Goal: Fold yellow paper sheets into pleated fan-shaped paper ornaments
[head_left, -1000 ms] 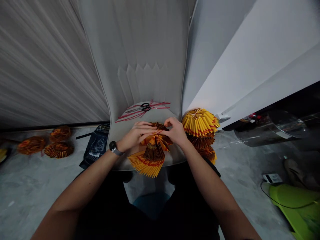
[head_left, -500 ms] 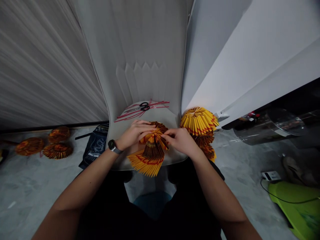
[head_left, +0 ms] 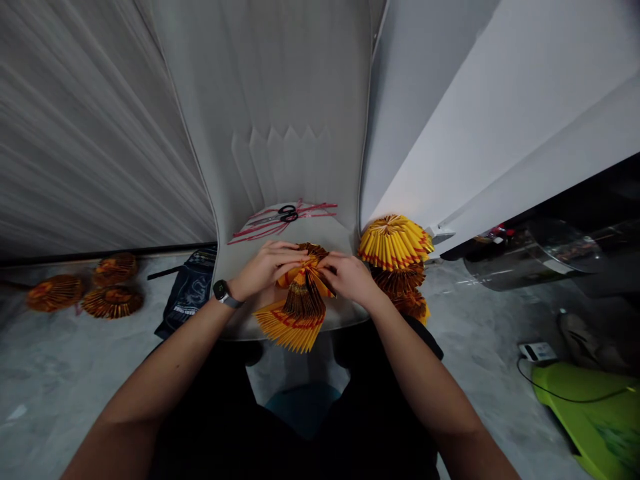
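Observation:
A pleated yellow and gold paper piece (head_left: 303, 307) lies on the front of the grey chair seat, its folds fanned toward me. My left hand (head_left: 269, 268), with a watch on the wrist, grips its upper left side with bent fingers. On the other side my right hand (head_left: 349, 275) pinches the folds near the gathered centre, thumb and fingertips together. The fingers partly cover the centre. Behind the hands, black-handled scissors (head_left: 287, 214) rest among thin red and pink strips (head_left: 257, 231) on the seat.
Finished-looking pleated paper rounds (head_left: 397, 243) are stacked right of the chair. Several more rounds (head_left: 113, 302) lie on the floor at left, near a dark printed bag (head_left: 186, 292). At right are a green plastic object (head_left: 590, 407), a white device (head_left: 537, 351) and a clear container (head_left: 530, 260).
My right hand has shifted slightly inward, its fingers closer to the centre of the folds. My left hand keeps its hold. The whole view has moved slightly.

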Demonstrator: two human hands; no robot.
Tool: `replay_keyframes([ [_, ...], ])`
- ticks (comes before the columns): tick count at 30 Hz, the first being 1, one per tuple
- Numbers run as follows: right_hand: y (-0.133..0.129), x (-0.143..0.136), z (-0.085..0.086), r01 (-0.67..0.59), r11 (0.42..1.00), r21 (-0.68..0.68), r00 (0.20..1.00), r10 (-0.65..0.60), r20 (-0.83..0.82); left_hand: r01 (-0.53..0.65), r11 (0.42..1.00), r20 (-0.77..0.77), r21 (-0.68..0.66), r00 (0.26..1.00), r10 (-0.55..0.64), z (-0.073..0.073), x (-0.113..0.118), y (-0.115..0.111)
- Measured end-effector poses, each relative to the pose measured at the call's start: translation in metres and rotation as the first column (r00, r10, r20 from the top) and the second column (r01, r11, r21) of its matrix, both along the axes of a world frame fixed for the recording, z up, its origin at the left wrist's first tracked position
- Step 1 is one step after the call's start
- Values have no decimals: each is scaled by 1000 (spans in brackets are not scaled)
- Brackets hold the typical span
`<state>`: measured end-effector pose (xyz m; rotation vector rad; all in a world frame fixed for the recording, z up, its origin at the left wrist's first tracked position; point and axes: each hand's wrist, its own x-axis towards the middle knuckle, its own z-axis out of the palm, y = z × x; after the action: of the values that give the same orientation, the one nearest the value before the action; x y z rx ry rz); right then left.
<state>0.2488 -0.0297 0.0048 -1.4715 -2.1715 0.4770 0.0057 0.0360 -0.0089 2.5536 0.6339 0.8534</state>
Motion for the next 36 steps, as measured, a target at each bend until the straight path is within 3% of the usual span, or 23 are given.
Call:
replay_keyframes([
  [9, 9, -1, -7, -100, 972, 212, 983, 129, -128, 8, 1000, 53, -9, 999, -7, 0, 0, -1],
  [18, 17, -8, -18, -23, 954, 300, 975, 87, -202, 88, 992, 110, -90, 991, -77, 1, 0, 1],
  [24, 15, -10, -17, -13, 963, 268, 972, 75, -224, 118, 986, 94, -116, 990, -107, 2, -3, 2],
  [31, 14, -5, -8, -103, 960, 259, 943, 177, -283, -35, 993, 21, -116, 999, 38, 6, -1, -6],
  [36, 19, -3, -12, -109, 959, 260, 949, 178, -260, 18, 995, 56, -94, 998, -13, 4, 0, -3],
])
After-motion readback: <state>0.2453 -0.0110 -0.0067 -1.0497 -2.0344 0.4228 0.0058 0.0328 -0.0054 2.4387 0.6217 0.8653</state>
